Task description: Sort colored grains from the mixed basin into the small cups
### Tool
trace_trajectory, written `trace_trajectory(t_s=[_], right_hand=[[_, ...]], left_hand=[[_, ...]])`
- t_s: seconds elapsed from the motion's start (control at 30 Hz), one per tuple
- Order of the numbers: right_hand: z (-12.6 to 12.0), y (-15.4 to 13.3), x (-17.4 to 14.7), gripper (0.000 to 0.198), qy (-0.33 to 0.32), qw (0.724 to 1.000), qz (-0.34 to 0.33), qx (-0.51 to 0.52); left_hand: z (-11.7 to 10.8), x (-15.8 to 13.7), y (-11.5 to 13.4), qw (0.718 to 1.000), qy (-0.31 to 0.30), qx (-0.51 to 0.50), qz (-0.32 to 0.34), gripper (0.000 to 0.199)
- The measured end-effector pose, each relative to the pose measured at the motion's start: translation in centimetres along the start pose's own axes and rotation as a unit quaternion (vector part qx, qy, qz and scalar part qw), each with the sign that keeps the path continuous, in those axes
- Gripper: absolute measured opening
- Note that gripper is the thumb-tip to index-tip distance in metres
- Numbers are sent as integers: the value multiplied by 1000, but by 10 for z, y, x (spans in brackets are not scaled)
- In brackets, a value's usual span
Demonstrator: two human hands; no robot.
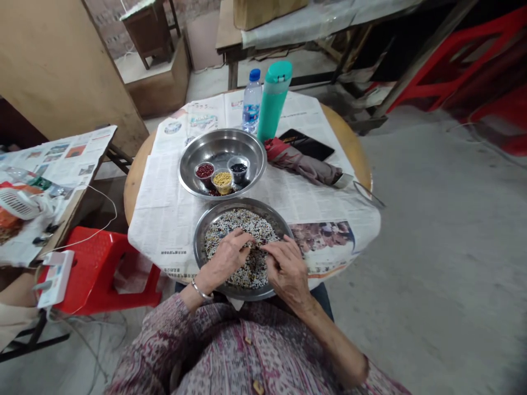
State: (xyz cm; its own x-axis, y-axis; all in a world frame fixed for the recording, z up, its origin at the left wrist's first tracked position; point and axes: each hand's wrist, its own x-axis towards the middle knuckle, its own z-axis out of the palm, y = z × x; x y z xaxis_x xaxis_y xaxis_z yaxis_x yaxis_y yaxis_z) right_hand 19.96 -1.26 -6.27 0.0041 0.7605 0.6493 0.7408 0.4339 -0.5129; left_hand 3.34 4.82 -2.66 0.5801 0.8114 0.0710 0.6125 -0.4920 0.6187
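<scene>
Your left hand (230, 255) and right hand (288, 271) are both over the near basin (199, 236), fingertips close together above the mixed grains (242, 219). Left fingers narrow and bent downward; right fingers curled, thumb tucked near the index. Can't tell whether either hand pinches a grain: too small at this view. The grains lie spread across the basin floor, likely so single pieces show, and the basin sits at the surface (349, 131) edge nearest your body, which would spare you reaching. Far basin (222, 148) is just beyond it, with the red-bean cup (205, 171), yellow-bean cup (222, 180) and black-bean cup (239, 169) grouped toward its near side; separate cups would stop colours mixing, and the basin wall should catch strays. Bottle (252, 107), green tumbler (275, 104) and folded umbrella (307, 160) stand or lie farther out, off your elbows' path. Newspaper (156, 203) under everything probably protects the top.
</scene>
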Motion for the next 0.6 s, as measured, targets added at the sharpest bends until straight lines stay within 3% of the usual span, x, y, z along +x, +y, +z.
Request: trace_trajectory(t_s=[0.13, 0.2, 0.4, 0.5, 0.6], right_hand=[[1, 4, -4, 35, 28, 998, 15, 45], [1, 6, -6, 37, 40, 997, 19, 69], [4, 8, -6, 34, 43, 996, 29, 79], [4, 8, -6, 33, 42, 995, 32, 79], [4, 8, -7, 33, 47, 994, 36, 86]], left_hand=[[-12, -23, 7, 998, -48, -34, 31, 16], [-17, -32, 13, 993, -88, -29, 66, 21], [-12, -32, 19, 963, -172, 104, 180, 21], [-4, -23, 15, 967, -144, 116, 176, 27], [-6, -13, 10, 988, -52, 79, 119, 30]])
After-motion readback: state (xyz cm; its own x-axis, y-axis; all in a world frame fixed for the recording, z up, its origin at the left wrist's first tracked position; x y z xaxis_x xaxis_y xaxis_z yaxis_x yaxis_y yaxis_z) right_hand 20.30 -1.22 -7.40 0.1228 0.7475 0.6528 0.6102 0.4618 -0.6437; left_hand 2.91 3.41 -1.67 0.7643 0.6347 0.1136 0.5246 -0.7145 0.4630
